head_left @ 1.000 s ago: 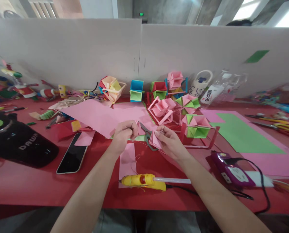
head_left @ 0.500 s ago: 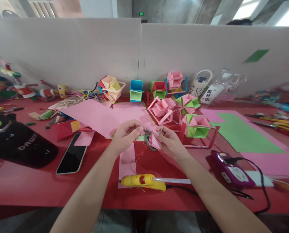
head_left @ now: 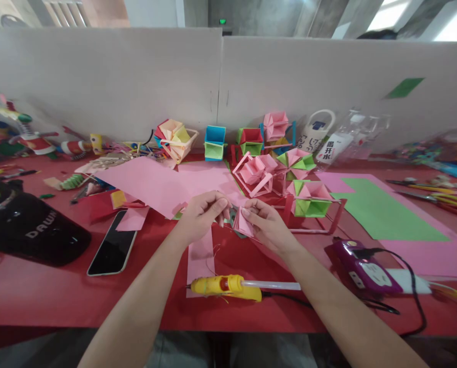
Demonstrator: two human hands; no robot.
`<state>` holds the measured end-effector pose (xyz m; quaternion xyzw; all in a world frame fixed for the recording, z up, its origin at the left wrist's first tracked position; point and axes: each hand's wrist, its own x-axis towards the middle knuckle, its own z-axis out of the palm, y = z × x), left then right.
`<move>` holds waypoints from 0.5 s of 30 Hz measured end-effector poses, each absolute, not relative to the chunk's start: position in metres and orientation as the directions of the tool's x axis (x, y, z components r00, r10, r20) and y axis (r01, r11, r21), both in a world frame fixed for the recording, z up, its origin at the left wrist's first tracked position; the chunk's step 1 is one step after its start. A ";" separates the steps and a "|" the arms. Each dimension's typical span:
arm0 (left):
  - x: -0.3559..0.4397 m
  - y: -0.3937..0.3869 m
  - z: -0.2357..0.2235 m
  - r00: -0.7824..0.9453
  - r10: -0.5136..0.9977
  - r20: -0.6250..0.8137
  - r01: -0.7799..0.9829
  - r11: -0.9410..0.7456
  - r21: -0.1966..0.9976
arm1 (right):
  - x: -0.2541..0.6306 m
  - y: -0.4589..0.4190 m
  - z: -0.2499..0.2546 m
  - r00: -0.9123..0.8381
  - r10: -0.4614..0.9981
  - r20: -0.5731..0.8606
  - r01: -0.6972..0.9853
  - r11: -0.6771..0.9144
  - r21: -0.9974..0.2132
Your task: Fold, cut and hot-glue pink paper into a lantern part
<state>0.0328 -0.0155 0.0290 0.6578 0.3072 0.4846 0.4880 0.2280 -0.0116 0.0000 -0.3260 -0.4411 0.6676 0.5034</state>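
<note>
My right hand is closed around a small stack of folded pink paper, its layers fanned toward the lower left. Close beside it, my left hand has thumb and fingertips pinched together; what they hold, if anything, is too small to make out. A dark grey-green flat object shows partly behind the folded paper, its kind unclear. Below the hands a yellow hot glue gun lies on its side with a clear glue stick in its back. Its nozzle end rests over a pink paper strip.
Pink paper sheets lie behind the hands. Several folded paper wheels on frames, one a pink-and-green wheel, stand behind and right. A phone and black tumbler are left. A purple power socket and green sheet are right.
My left fingertips have curled and turned slightly beside the folded paper. The right hand keeps its hold on the paper, and the view has shifted a little.
</note>
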 end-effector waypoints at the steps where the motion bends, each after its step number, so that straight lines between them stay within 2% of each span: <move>1: 0.033 -0.015 0.028 0.345 0.876 0.338 -0.058 -0.339 0.939 | 0.228 -0.012 0.000 -0.276 0.961 0.007 -0.388 -0.105 -0.915; 5: 0.032 -0.016 0.026 0.351 0.877 0.328 0.028 -0.360 0.933 | 0.227 -0.013 0.003 -0.272 0.962 -0.003 -0.399 -0.115 -0.910; 10: 0.033 -0.019 0.025 0.456 0.836 0.306 0.179 -0.423 0.888 | 0.228 -0.013 0.005 -0.285 0.959 0.005 -0.438 -0.126 -0.890; 15: 0.036 -0.019 0.021 0.482 0.815 0.323 0.121 -0.427 0.896 | 0.228 -0.015 0.006 -0.332 0.943 0.018 -0.430 -0.134 -0.893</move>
